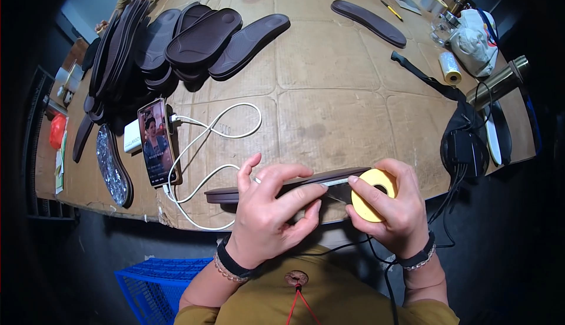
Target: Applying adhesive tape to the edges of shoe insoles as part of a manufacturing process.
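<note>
At the near edge of the table I hold a dark brown shoe sole (222,196) on its side. My left hand (271,210) is closed around its middle, with a fingertip pressed on a pale strip along the sole's edge. My right hand (398,202) grips a yellow roll of tape (366,207) at the sole's right end, thumb across its face. A clear stretch of film (336,194) runs between the roll and the left fingertips. The far side of the sole is hidden.
Many brown soles (203,38) are heaped at the far left, with a film-wrapped sole (112,163) nearer. A phone (156,142) with a white cable (259,126) stands left of my hands. One sole (369,22) lies far right; a black strap (426,77) and steel flask (500,84) sit right.
</note>
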Demonstrator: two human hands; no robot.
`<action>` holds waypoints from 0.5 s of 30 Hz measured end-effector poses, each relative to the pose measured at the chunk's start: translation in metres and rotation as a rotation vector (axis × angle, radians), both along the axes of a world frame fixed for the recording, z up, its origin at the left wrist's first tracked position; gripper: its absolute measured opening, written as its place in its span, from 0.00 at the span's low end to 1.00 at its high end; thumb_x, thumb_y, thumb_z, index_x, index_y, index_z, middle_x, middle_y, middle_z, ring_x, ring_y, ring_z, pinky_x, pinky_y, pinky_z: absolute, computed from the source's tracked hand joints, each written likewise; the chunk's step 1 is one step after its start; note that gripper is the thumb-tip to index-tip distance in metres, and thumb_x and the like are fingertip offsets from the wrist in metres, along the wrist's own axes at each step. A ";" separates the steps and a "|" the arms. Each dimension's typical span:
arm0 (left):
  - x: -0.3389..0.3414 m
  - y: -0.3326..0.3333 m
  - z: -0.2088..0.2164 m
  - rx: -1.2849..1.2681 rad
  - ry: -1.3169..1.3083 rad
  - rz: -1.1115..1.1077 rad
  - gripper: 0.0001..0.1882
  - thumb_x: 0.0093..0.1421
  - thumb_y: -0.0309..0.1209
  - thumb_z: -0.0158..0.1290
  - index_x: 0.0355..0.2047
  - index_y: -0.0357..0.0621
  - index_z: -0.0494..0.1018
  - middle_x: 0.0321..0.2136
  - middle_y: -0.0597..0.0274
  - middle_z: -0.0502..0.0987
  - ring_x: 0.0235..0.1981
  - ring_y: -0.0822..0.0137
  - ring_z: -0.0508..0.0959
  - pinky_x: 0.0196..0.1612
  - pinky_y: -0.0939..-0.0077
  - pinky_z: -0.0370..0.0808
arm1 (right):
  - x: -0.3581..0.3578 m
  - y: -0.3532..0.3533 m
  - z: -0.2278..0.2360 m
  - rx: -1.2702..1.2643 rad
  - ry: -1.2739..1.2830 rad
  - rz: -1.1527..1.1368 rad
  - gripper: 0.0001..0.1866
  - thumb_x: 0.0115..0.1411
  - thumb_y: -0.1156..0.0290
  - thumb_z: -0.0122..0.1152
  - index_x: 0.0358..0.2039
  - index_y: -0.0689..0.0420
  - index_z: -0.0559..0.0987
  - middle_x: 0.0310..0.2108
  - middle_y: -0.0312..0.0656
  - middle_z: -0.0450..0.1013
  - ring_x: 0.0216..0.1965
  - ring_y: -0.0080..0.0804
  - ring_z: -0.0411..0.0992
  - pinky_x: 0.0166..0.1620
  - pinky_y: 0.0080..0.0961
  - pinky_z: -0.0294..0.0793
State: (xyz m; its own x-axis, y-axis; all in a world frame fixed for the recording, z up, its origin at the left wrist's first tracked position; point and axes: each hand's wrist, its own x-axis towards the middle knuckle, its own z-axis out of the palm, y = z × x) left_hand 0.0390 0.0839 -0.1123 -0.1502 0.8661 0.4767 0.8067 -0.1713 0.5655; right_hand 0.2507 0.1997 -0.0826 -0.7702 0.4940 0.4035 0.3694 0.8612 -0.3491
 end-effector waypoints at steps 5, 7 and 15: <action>-0.006 -0.003 -0.004 0.003 0.090 -0.019 0.21 0.52 0.25 0.68 0.47 0.62 0.87 0.44 0.67 0.83 0.43 0.65 0.82 0.60 0.51 0.69 | 0.000 0.002 0.002 0.008 0.001 -0.008 0.25 0.47 0.68 0.80 0.48 0.53 0.87 0.47 0.51 0.71 0.47 0.51 0.73 0.49 0.41 0.78; -0.010 -0.002 -0.006 0.017 0.095 -0.036 0.22 0.53 0.23 0.67 0.47 0.62 0.87 0.44 0.66 0.83 0.42 0.65 0.82 0.56 0.56 0.74 | 0.001 0.005 0.002 -0.051 0.022 0.007 0.26 0.45 0.67 0.81 0.48 0.53 0.87 0.47 0.51 0.71 0.47 0.51 0.73 0.49 0.40 0.78; -0.013 -0.007 -0.005 0.039 0.086 -0.047 0.24 0.51 0.24 0.63 0.50 0.57 0.86 0.43 0.64 0.81 0.41 0.63 0.80 0.52 0.61 0.72 | 0.009 0.008 -0.009 -0.145 0.186 -0.176 0.24 0.46 0.68 0.82 0.46 0.56 0.87 0.43 0.50 0.74 0.41 0.46 0.77 0.45 0.36 0.80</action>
State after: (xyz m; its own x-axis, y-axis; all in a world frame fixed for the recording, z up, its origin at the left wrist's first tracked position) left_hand 0.0259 0.0766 -0.1172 -0.0666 0.8518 0.5197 0.8424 -0.2311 0.4867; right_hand 0.2599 0.2080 -0.0919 -0.5870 0.6763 0.4450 0.4271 0.7257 -0.5394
